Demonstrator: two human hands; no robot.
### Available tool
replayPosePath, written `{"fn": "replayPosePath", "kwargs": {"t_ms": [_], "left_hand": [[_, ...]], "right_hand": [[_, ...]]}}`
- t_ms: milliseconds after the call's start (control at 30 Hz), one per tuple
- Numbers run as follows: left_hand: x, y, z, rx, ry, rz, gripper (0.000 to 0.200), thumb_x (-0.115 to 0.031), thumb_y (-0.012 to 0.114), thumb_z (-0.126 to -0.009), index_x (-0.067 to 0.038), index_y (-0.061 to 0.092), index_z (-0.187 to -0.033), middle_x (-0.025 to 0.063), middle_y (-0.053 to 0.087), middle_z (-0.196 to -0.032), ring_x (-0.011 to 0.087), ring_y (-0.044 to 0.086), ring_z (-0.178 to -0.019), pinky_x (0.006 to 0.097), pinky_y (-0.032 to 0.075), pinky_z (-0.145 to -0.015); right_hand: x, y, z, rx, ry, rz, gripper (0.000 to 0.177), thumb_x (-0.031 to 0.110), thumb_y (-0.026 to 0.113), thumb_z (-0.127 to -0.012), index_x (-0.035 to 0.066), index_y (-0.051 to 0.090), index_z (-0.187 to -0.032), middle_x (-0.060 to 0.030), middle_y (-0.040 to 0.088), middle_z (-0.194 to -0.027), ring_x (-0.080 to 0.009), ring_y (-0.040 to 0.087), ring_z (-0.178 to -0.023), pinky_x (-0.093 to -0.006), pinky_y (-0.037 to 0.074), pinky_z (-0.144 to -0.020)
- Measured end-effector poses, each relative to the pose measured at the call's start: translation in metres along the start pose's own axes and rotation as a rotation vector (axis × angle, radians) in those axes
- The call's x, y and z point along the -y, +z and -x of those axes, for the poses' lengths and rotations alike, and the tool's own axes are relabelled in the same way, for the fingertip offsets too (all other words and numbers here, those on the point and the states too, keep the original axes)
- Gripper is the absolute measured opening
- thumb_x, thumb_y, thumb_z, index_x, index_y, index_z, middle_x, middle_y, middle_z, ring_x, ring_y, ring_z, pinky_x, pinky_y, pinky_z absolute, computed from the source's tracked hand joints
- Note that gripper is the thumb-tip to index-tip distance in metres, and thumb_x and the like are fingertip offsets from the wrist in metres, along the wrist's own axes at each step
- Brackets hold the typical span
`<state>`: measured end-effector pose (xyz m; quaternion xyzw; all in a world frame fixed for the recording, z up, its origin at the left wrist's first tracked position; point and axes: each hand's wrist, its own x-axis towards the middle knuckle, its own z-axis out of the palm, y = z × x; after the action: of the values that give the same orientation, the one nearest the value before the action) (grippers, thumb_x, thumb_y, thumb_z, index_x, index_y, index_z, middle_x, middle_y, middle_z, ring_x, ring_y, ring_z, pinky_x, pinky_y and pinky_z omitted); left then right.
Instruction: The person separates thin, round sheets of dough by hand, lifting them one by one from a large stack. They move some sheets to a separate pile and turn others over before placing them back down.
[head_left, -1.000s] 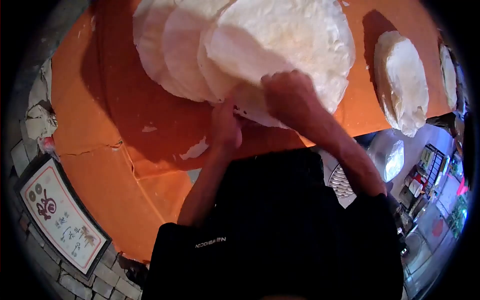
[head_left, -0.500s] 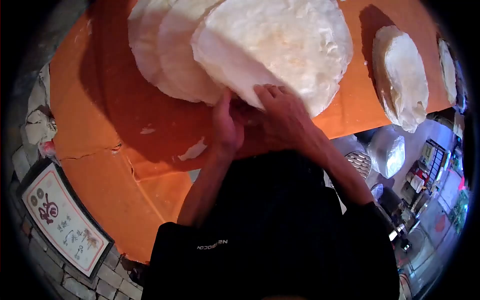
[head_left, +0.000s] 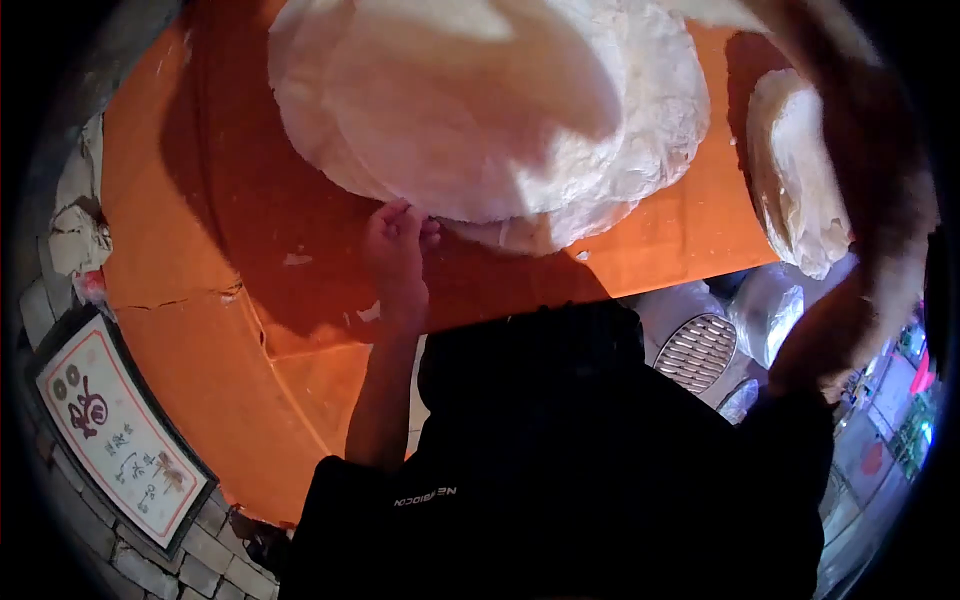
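**Right arm swings up, left hand stays at the rim**

Half a second ago both hands were together at the near edge of the stack of white round sheets (head_left: pixel 640 150). In the head view, the right arm (head_left: pixel 880 200) has now gone up along the right side, blurred. The right hand is lost at the top edge, so I cannot tell whether it grips anything. The left hand (head_left: pixel 395 250) has moved a little left and remains at the near rim of the stack. Its fingers are bent together against the rim, but I cannot tell if they pinch a sheet. So the hands are now well apart.

The sheets were fanned out before and now lie more as one pile on the orange table (head_left: pixel 200 200), with a wide top sheet (head_left: pixel 450 100) over most of it. A smaller stack (head_left: pixel 800 170) lies to the right, apart from the big one. Below the table edge are a round metal grate (head_left: pixel 700 350) and a framed sign (head_left: pixel 110 440).
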<state>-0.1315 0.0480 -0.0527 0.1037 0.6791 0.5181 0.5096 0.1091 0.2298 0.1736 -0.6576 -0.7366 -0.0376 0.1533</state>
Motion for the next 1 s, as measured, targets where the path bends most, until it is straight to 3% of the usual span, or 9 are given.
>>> {"fn": "replayPosePath", "kwargs": {"t_ms": [133, 167, 200, 267, 500, 533, 567, 700, 1000], "left_hand": [[-0.012, 0.004, -0.008, -0.029, -0.023, 0.101, 0.027, -0.008, 0.062, -0.09, 0.002, 0.051, -0.113, 0.0085, 0.063, -0.091, 0.0157, 0.064, -0.078, 0.026, 0.055, -0.067], [-0.012, 0.004, -0.009, -0.033, -0.018, 0.105, 0.027, -0.008, 0.062, -0.09, 0.002, 0.051, -0.113, 0.0085, 0.063, -0.091, 0.0157, 0.064, -0.078, 0.026, 0.055, -0.067], [-0.01, 0.004, -0.009, -0.046, -0.011, 0.08, 0.028, -0.008, 0.063, -0.089, 0.001, 0.051, -0.113, 0.0085, 0.063, -0.09, 0.0158, 0.064, -0.077, 0.0259, 0.054, -0.066], [-0.007, 0.001, -0.008, -0.059, -0.01, 0.054, 0.029, -0.008, 0.064, -0.089, 0.001, 0.05, -0.114, 0.0086, 0.063, -0.09, 0.0159, 0.064, -0.076, 0.0258, 0.054, -0.065], [-0.004, 0.004, -0.013, -0.052, -0.041, -0.03, 0.016, -0.01, 0.065, -0.089, 0.0, 0.059, -0.1, 0.009, 0.065, -0.085, 0.0156, 0.064, -0.067, 0.0257, 0.053, -0.057], [-0.005, 0.003, -0.016, 0.0, -0.063, -0.011, 0.014, -0.011, 0.065, -0.089, 0.0, 0.061, -0.097, 0.0085, 0.065, -0.083, 0.0152, 0.063, -0.065, 0.0253, 0.052, -0.055], [-0.007, 0.003, -0.015, -0.006, -0.063, -0.006, 0.014, -0.011, 0.065, -0.089, 0.0, 0.061, -0.097, 0.0085, 0.065, -0.083, 0.0152, 0.063, -0.065, 0.0253, 0.052, -0.055], [0.001, 0.007, 0.0, 0.083, -0.151, 0.012, 0.015, -0.012, 0.063, -0.089, -0.001, 0.061, -0.099, 0.0075, 0.064, -0.081, 0.0153, 0.063, -0.064, 0.0261, 0.052, -0.055], [0.002, 0.022, 0.007, 0.287, -0.135, 0.357, 0.025, -0.013, 0.05, -0.094, -0.003, 0.055, -0.116, 0.0114, 0.064, -0.104, 0.0246, 0.066, -0.091, 0.04, 0.059, -0.077]], "right_hand": [[-0.001, 0.088, 0.037, 0.168, -0.511, -0.029, 0.013, 0.011, 0.064, -0.077, 0.006, 0.067, -0.088, -0.0155, 0.067, -0.081, -0.035, 0.066, -0.078, -0.0427, 0.053, -0.068], [-0.004, 0.103, 0.038, 0.374, -0.472, -0.229, 0.009, 0.014, 0.066, -0.076, 0.008, 0.067, -0.082, -0.0159, 0.066, -0.079, -0.0363, 0.065, -0.079, -0.0435, 0.053, -0.068], [-0.013, 0.13, 0.04, 0.334, -0.497, -0.291, 0.009, 0.016, 0.067, -0.077, 0.007, 0.066, -0.079, -0.017, 0.066, -0.08, -0.0372, 0.065, -0.079, -0.0426, 0.053, -0.069], [-0.034, 0.138, 0.02, 0.461, -0.632, -0.068, 0.017, 0.017, 0.057, -0.092, 0.005, 0.066, -0.099, -0.0186, 0.067, -0.088, -0.0295, 0.064, -0.082, -0.0333, 0.049, -0.069], [-0.02, 0.029, -0.022, 0.073, -0.581, -0.393, 0.025, 0.012, 0.064, -0.09, 0.004, 0.064, -0.114, -0.0119, 0.069, -0.102, -0.0194, 0.067, -0.091, -0.0283, 0.051, -0.08], [0.029, 0.01, 0.008, 0.095, -0.452, 0.081, 0.03, 0.008, 0.068, -0.081, 0.004, 0.065, -0.111, -0.0139, 0.069, -0.093, -0.0266, 0.067, -0.081, -0.0331, 0.053, -0.073], [0.031, 0.042, 0.018, -0.011, -0.606, 0.06, 0.035, 0.007, 0.067, -0.076, 0.007, 0.067, -0.111, -0.0152, 0.067, -0.08, -0.0322, 0.065, -0.073, -0.0391, 0.052, -0.066], [0.051, 0.17, 0.084, 0.502, -0.588, -0.115, 0.011, 0.006, 0.059, -0.071, 0.007, 0.064, -0.08, -0.0179, 0.063, -0.07, -0.0372, 0.064, -0.07, -0.0478, 0.051, -0.061], [0.069, 0.175, 0.124, 0.583, -0.546, -0.302, 0.009, 0.011, 0.063, -0.075, 0.003, 0.062, -0.077, -0.0193, 0.063, -0.08, -0.0402, 0.063, -0.075, -0.0478, 0.05, -0.068]]}}
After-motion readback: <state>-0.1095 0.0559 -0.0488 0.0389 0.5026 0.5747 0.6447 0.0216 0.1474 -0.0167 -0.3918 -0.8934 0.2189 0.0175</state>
